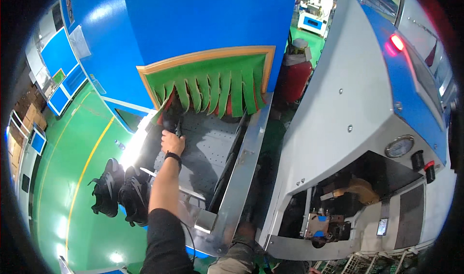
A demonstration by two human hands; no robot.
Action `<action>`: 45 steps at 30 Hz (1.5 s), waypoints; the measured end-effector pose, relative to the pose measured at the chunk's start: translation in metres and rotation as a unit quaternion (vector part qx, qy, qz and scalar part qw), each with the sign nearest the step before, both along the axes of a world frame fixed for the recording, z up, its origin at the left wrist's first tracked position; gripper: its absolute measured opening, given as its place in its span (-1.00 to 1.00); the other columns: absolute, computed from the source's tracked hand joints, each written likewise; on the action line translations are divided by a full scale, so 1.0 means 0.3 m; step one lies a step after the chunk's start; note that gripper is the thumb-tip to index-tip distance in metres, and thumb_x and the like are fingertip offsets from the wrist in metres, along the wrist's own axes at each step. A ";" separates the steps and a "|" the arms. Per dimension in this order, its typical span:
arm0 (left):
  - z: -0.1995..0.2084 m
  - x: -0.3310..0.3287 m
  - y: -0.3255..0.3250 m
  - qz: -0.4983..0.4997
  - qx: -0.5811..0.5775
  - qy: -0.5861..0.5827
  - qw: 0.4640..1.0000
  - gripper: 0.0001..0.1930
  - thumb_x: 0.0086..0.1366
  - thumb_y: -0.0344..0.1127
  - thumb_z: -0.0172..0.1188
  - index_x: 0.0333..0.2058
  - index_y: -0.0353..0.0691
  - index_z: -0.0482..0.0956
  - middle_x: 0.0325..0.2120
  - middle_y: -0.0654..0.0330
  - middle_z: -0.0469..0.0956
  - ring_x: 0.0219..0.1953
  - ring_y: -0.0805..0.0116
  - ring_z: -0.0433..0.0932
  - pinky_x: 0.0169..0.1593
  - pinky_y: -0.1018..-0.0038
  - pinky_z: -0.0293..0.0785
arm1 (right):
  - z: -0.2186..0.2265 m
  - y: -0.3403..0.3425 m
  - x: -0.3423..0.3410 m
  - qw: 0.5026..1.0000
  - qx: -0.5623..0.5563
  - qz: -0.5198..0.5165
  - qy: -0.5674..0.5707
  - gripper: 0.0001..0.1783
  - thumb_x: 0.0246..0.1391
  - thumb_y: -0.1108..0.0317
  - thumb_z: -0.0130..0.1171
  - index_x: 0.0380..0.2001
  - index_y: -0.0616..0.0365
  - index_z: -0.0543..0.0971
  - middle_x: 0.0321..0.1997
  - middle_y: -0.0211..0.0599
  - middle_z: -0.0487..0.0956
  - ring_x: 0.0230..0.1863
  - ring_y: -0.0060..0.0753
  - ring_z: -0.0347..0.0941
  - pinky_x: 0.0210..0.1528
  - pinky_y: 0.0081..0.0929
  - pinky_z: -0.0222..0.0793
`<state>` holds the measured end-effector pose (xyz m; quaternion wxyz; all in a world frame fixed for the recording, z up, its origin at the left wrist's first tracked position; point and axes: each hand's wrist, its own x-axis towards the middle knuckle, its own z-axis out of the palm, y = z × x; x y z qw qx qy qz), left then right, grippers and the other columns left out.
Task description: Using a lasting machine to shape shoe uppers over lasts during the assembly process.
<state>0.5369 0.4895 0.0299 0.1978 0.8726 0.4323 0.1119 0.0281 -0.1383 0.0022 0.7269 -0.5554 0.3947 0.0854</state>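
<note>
My left hand (172,142), with a black band at the wrist, reaches forward to the opening of a blue machine. Its fingers are closed on the near end of a black shoe (170,122). The far part of that shoe is hidden behind the green strip curtain (212,93) hanging in the opening. Beneath it runs a grey perforated conveyor bed (205,143). Left of my forearm, a black sneaker (134,194) with a light side mark sits beside another black sneaker (107,187). My right hand is not in view.
A grey and blue machine (333,105) with a round gauge (399,146) and a dark cavity stands close on the right. A metal rail (246,163) borders the conveyor. At lower right is a wire rack (382,264). Green floor (72,177) with yellow lines lies left.
</note>
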 end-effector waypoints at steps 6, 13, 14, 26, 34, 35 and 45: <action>0.097 -0.396 -0.131 -0.177 -0.596 -0.243 0.744 -0.55 0.41 -0.09 0.01 -0.05 -0.35 0.69 -0.14 0.16 0.70 -0.12 0.33 0.63 0.07 0.38 0.49 | 0.300 0.286 0.245 0.942 -0.234 0.165 -0.177 -0.57 0.34 0.22 0.18 0.18 0.17 0.56 -0.41 -0.41 0.55 -0.49 -0.52 0.33 -0.37 -0.41 0.33; 0.402 -1.324 -0.762 -0.368 -0.643 -0.153 0.654 -0.34 0.24 -0.30 0.41 0.24 -0.40 0.34 0.09 0.18 0.53 0.04 0.39 0.51 0.16 0.39 0.44 | 0.545 0.569 0.416 0.844 0.094 0.247 -0.467 0.27 0.07 0.13 0.43 0.56 0.15 -0.25 0.43 -0.03 0.29 0.41 -0.09 0.25 0.46 -0.14 0.09; 0.420 -1.375 -0.821 -0.426 -0.655 -0.152 0.605 -0.19 0.19 -0.33 0.47 0.34 -0.38 0.23 0.19 0.18 0.46 0.11 0.34 0.48 0.23 0.38 0.40 | 0.574 0.582 0.399 0.845 0.082 0.212 -0.484 0.28 0.01 0.15 0.46 0.56 0.19 -0.19 0.45 -0.09 0.27 0.42 -0.13 0.24 0.46 -0.16 0.09; 0.435 -1.434 -1.026 -0.692 -0.312 0.131 0.637 -0.62 0.23 -0.14 0.45 -0.09 -0.26 0.69 -0.41 0.01 0.71 -0.34 0.26 0.73 -0.24 0.37 0.59 | 0.397 0.163 -0.001 0.829 0.518 0.185 -0.105 -0.39 0.25 0.16 0.07 0.27 0.32 0.43 0.10 0.02 0.62 -0.04 -0.16 0.65 -0.01 -0.17 0.62; 0.543 -1.500 -1.153 -0.743 -0.505 -0.024 0.439 -0.83 0.39 -0.32 0.29 -0.36 -0.27 0.70 -0.57 0.25 0.60 -0.54 0.47 0.54 -0.42 0.46 0.44 | 0.661 0.029 0.188 0.899 0.117 0.029 -0.421 -0.12 0.04 0.43 0.31 0.42 0.34 0.23 0.31 -0.11 0.48 0.20 -0.22 0.52 0.37 -0.34 0.32; 0.554 -1.478 -1.148 -0.680 -0.545 -0.037 0.489 -0.83 0.40 -0.31 0.29 -0.37 -0.27 0.69 -0.58 0.31 0.56 -0.54 0.54 0.48 -0.43 0.51 0.39 | 0.726 0.012 0.216 0.895 -0.055 0.069 -0.437 -0.09 0.02 0.41 0.33 0.44 0.34 0.22 0.31 -0.11 0.49 0.25 -0.26 0.47 0.39 -0.36 0.26; 0.429 -1.187 -1.290 -0.378 -0.781 -0.020 0.498 -0.80 0.45 -0.25 0.21 -0.35 -0.22 0.56 -0.59 0.35 0.49 -0.58 0.56 0.41 -0.48 0.56 0.31 | 1.053 0.012 0.602 0.755 -0.542 0.275 -0.247 -0.08 -0.04 0.11 0.38 0.40 0.13 0.33 -0.02 0.25 0.63 -0.19 -0.07 0.67 -0.06 -0.31 0.49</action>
